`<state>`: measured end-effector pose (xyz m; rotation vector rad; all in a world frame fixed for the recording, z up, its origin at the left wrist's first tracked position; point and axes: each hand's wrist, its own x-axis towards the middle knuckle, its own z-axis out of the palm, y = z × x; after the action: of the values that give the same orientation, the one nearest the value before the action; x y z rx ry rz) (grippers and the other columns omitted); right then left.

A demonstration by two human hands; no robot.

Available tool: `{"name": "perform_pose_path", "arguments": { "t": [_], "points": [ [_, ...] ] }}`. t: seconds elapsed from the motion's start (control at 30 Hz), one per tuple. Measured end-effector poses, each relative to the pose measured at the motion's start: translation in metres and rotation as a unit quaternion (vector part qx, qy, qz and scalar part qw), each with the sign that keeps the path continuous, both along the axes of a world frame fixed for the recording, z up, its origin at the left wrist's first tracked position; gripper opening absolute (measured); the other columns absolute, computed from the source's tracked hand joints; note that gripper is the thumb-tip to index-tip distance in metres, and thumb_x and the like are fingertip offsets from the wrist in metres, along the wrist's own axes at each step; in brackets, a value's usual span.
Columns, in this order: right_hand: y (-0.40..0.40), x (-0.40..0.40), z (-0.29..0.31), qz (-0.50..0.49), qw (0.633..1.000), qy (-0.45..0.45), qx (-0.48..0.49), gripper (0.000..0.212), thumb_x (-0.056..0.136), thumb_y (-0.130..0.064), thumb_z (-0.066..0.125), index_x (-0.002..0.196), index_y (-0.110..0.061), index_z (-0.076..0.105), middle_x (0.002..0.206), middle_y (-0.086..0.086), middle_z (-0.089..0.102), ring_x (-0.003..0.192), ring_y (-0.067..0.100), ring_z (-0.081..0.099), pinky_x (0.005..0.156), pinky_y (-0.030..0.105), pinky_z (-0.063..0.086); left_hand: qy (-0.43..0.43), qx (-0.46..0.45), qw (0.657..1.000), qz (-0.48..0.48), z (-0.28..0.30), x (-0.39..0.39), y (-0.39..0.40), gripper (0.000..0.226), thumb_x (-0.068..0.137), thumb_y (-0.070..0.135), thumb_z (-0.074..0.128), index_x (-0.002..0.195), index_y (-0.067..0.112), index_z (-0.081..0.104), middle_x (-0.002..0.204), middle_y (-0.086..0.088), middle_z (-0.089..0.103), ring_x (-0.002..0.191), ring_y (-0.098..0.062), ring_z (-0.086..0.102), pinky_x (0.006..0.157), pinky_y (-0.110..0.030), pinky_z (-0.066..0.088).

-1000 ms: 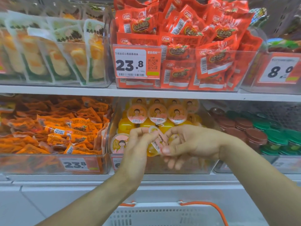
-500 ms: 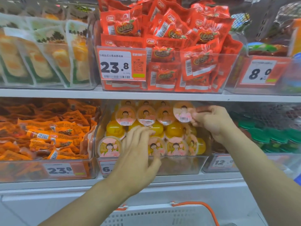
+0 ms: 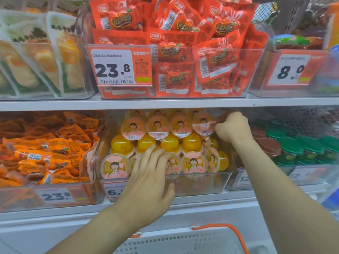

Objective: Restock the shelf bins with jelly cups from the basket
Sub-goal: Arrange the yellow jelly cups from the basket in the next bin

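pinching top-row jelly cup (image 3: pixel 202 125) in right hand (image 3: pixel 232 128) fingers, left hand (image 3: pixel 150 180) flat on lower cups

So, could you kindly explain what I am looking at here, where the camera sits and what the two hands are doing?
No machine is involved: a person is working with bare hands, and the single picture comes from a wide-angle camera worn on the head, looking forward and down at a shop shelf. The left hand lies with straight fingers against the front row of jelly cups in a clear bin on the lower shelf. The right hand pinches the rightmost cup of the upper row, at its edge. Left of that bin lie orange snack packets; to its right are green-lidded cups. The shelf above holds red packets behind a price tag reading 23.8. At the bottom is the white basket with an orange handle.
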<state>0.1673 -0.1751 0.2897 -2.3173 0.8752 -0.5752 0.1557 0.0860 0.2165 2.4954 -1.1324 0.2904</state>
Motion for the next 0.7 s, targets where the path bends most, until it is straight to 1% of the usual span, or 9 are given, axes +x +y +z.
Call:
{"name": "perform_pose_path", "arguments": {
  "t": [0.13,0.17,0.3,0.43,0.53,0.63,0.7],
  "points": [
    [-0.0032,-0.0024,0.0025,0.016,1.0,0.015,-0.002,0.021,0.088,-0.021,0.071,0.094,-0.004,0.061,0.083,0.01,0.058,0.08,0.03,0.058,0.071,0.037,0.053,0.002,0.001,1.0,-0.002,0.0006,-0.0005,-0.0005,0.059,0.09,0.046,0.04,0.145,0.035,0.023,0.154,0.01,0.017,0.15,-0.014,-0.007,0.122,-0.04,0.001],
    [-0.0043,-0.0029,0.0028,0.017,1.0,0.015,-0.005,0.021,0.087,-0.021,0.072,0.093,-0.004,0.061,0.082,0.01,0.058,0.079,0.03,0.058,0.07,0.037,0.053,0.002,-0.001,1.0,-0.002,0.0011,-0.0007,-0.0007,0.059,0.089,0.046,0.04,0.145,0.034,0.023,0.154,0.01,0.018,0.15,-0.014,-0.007,0.122,-0.04,0.001],
    [-0.0046,-0.003,-0.0006,0.031,0.999,0.008,-0.027,0.023,0.087,-0.023,0.071,0.095,-0.003,0.064,0.092,0.014,0.064,0.081,0.032,0.062,0.071,0.038,0.055,-0.003,-0.012,1.0,-0.002,0.0015,-0.0021,-0.0017,0.059,0.088,0.045,0.041,0.144,0.034,0.027,0.153,0.009,0.021,0.15,-0.014,-0.005,0.12,-0.036,-0.002],
    [-0.0015,-0.0021,-0.005,0.044,0.997,0.006,-0.06,0.022,0.084,-0.024,0.069,0.092,-0.004,0.067,0.091,0.015,0.066,0.078,0.032,0.062,0.066,0.034,0.05,-0.009,-0.017,1.0,-0.002,0.0003,-0.0031,-0.0014,0.057,0.088,0.044,0.043,0.142,0.035,0.026,0.153,0.008,0.022,0.15,-0.015,-0.003,0.12,-0.037,-0.002],
    [-0.0016,-0.0029,-0.0038,0.045,0.997,0.004,-0.056,0.023,0.085,-0.024,0.07,0.092,-0.003,0.065,0.091,0.015,0.065,0.079,0.032,0.061,0.067,0.034,0.049,-0.017,-0.031,0.999,0.001,-0.0009,-0.0029,-0.0003,0.056,0.087,0.043,0.045,0.139,0.035,0.024,0.154,0.005,0.024,0.15,-0.018,0.002,0.12,-0.04,0.003],
    [-0.0011,-0.005,-0.0021,0.039,0.997,-0.001,-0.073,0.024,0.087,-0.024,0.069,0.093,-0.003,0.061,0.092,0.016,0.063,0.08,0.033,0.06,0.068,0.036,0.052,-0.026,-0.05,0.998,0.0,-0.0023,-0.0018,0.0,0.055,0.087,0.041,0.047,0.138,0.029,0.032,0.151,0.002,0.031,0.149,-0.021,0.011,0.12,-0.045,0.013],
    [0.0001,-0.0087,-0.0004,0.035,0.996,-0.011,-0.087,0.023,0.087,-0.023,0.068,0.09,-0.004,0.057,0.092,0.017,0.061,0.078,0.034,0.059,0.068,0.037,0.052,-0.039,-0.076,0.996,-0.004,-0.0012,-0.0023,0.0002,0.048,0.087,0.041,0.046,0.133,0.027,0.039,0.143,0.004,0.037,0.144,-0.021,0.022,0.117,-0.044,0.023]
  ]
}}
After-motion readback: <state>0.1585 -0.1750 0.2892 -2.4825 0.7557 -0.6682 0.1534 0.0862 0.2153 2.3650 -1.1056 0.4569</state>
